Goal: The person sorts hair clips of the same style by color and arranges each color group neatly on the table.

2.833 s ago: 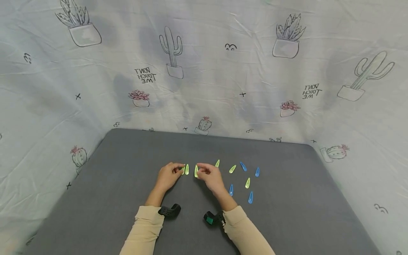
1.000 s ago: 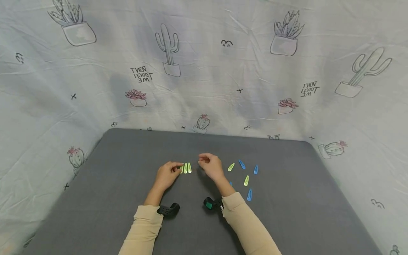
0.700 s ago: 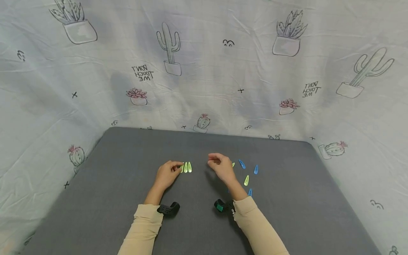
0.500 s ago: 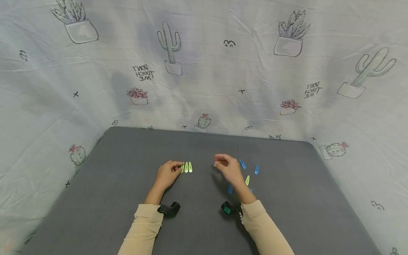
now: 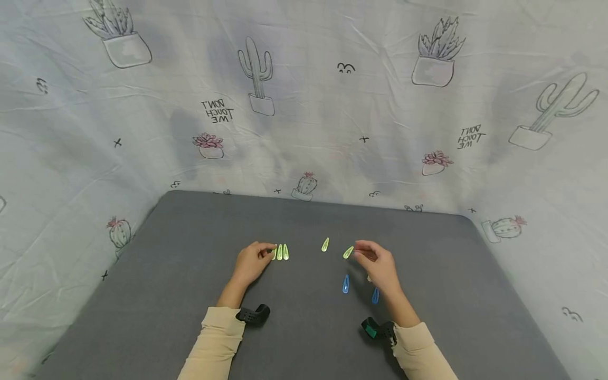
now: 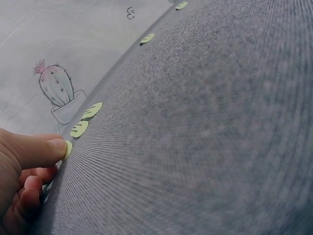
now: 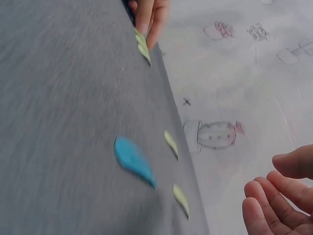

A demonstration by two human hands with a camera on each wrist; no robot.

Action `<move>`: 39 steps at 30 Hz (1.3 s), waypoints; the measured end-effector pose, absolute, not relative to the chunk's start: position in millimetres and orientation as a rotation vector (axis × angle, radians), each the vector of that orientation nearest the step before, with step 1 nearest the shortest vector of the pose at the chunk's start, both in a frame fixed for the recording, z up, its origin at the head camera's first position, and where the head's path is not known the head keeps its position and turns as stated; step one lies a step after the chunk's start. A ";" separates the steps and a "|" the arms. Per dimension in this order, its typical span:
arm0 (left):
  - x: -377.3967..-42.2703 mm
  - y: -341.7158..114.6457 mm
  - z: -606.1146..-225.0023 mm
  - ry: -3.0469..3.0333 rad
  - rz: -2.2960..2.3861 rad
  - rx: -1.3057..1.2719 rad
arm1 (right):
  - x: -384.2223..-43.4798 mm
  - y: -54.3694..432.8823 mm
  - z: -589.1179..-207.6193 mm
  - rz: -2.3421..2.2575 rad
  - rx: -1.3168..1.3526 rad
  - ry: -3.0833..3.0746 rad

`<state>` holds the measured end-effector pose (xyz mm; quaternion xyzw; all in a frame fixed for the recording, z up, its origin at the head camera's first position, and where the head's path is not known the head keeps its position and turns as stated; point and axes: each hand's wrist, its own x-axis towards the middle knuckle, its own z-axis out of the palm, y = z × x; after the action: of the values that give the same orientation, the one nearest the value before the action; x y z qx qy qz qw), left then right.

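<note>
The left hand (image 5: pixel 250 265) is pinching the leftmost green clip (image 6: pixel 68 150); a twist of that grip could nudge the two row clips (image 5: pixel 279 252) lying just beside it out of line. The right hand (image 5: pixel 381 266) is hovering with its thumb and fingers spread, holding nothing. Its fingertips are hanging just beside a slanted clip (image 5: pixel 348 253), so a low sweep would probably knock it askew; a dropped wrist might likewise drag the nearer blue clip (image 5: pixel 376 295). Both forearms (image 5: pixel 404 311) are reaching forward over the table (image 5: pixel 294 338), slanting inward. Farther out, a lone clip (image 5: pixel 325 244) is lying between the row and the slanted one; anything beneath the right palm is mostly hidden.
</note>
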<state>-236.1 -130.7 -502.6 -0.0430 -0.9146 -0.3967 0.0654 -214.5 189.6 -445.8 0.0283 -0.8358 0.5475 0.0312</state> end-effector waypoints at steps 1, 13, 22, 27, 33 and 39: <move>-235.9 -130.7 -502.7 -2.761 -1.192 -0.129 | -213.2 193.8 -447.6 1.666 0.085 -2.573; -232.9 -129.4 -497.7 -2.760 -1.203 -0.138 | -198.1 228.4 -467.0 1.625 -0.098 -2.579; -232.6 -130.0 -499.4 -2.758 -1.206 -0.145 | -198.0 236.9 -475.2 1.434 -0.177 -2.734; -232.3 -130.4 -499.3 -2.747 -1.200 -0.139 | -199.0 236.3 -478.3 1.342 -0.177 -2.801; -231.8 -129.9 -500.8 -2.743 -1.180 -0.144 | -198.9 230.6 -477.8 1.247 -0.160 -2.827; -231.2 -129.9 -500.2 -2.734 -1.188 -0.146 | -199.6 226.0 -477.2 1.167 -0.151 -2.837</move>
<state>-231.2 -129.9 -500.2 -0.0486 -0.9132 -0.3969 0.0785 -199.6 226.0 -477.2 -0.0491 -0.9232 0.3796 0.0352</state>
